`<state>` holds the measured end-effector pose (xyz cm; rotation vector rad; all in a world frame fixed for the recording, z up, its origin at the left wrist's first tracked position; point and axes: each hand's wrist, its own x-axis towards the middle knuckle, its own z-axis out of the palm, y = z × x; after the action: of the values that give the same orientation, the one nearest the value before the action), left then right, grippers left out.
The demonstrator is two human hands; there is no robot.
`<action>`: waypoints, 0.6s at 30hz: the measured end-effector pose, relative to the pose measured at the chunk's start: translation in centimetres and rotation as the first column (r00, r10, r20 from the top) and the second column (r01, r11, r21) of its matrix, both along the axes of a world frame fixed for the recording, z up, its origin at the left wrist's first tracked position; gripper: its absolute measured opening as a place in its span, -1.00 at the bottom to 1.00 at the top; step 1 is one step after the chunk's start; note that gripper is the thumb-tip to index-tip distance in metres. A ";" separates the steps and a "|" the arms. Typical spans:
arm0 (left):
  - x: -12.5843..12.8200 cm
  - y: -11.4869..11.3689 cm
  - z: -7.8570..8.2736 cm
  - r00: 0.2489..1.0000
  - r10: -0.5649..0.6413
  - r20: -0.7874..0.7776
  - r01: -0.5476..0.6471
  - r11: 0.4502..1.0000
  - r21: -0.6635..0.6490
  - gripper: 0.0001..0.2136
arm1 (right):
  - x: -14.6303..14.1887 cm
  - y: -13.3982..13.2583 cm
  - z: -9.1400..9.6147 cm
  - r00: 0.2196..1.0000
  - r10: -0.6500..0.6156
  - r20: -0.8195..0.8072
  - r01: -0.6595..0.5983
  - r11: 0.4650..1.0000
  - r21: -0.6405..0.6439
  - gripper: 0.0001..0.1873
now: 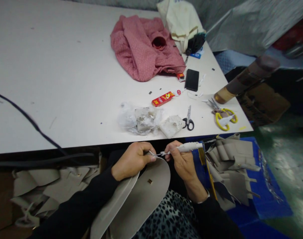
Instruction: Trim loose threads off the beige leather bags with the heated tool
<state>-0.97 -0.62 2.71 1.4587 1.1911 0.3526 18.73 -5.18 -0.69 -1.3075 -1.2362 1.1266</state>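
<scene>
Below the table's front edge, my left hand [134, 160] is closed with thumb and fingers on the top edge of a beige leather-like bag piece [146, 196]. The piece hangs in two curved panels over my lap, and a small gold metal fitting [150, 181] sits on one of them. My right hand [182, 161] grips a pen-like tool with a white-wrapped handle [190, 146]. Its thin metal tip points left and meets the piece's edge by my left thumb. A light strand shows at my left fingertips; whether it is thread, I cannot tell.
On the white table [54, 66] lie black scissors [189, 122], yellow-handled scissors [224, 116], plastic-wrapped whitish blocks [145, 118], a red packet [163, 99], a black phone-like object [192, 79] and pink cloth [144, 46]. A bottle [246, 79] stands right. Beige pieces fill a blue bin [268, 186].
</scene>
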 end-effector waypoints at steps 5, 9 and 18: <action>-1.0 0.9 0.7 0.988 0.147 0.054 -0.143 0.987 -0.079 -0.88 | 1.4 1.0 0.2 0.936 -0.319 0.149 0.282 0.933 0.225 -0.67; -1.6 1.4 1.1 0.963 0.241 0.119 -0.226 0.966 -0.128 -0.83 | 2.7 2.4 0.7 0.878 -0.291 0.380 0.146 0.919 0.366 -0.72; -1.8 1.7 0.7 0.942 0.315 0.115 -0.282 0.930 -0.236 -0.79 | 2.4 4.0 2.3 0.509 -0.216 0.833 -0.266 0.881 0.391 -0.66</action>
<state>-2.75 1.05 3.38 1.0430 1.2871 0.5166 21.18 -1.18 1.61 -1.4798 -2.1093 0.0096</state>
